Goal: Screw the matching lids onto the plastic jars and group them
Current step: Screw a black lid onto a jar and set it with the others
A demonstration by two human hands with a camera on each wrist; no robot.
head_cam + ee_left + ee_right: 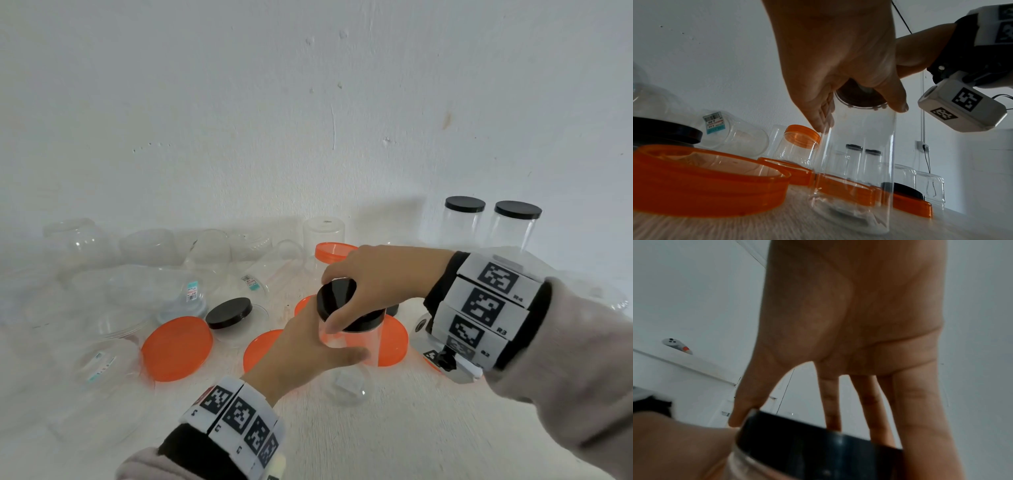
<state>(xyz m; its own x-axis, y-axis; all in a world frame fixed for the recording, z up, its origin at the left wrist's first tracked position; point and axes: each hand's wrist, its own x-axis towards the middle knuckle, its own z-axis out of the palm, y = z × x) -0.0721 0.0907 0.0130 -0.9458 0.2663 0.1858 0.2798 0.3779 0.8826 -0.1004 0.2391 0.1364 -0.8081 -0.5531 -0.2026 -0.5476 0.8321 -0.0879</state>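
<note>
Lowest in the head view, the left hand (301, 349) reaches up from the bottom edge and wraps its fingers and thumb round the clear jar (352, 346) at centre frame, holding it upright; in the left wrist view the jar's base seems to sit on or just above the pale table (376, 442), though blur keeps that from being certain. From the right side of the frame the right hand (376, 277) comes in over the jar's mouth and grips the black lid (337, 298) by its rim, thumb on the near side and fingers on the far side; the lid sits on the jar's top. The right wrist view shows the same clasp from below, fingers spread down over the dark rim. Just behind and beside the jar lie several orange lids, the largest orange lid (177, 347) at lower left of centre, and a loose black lid (228, 312) rests above it. Further back on the left, clear lidless jars (154, 287) lie on their sides, some with price stickers. One orange-lidded jar (334, 251) stands behind the hands. At the upper right, against the white wall (239, 102), two capped jars (491, 222) with black lids stand side by side.
</note>
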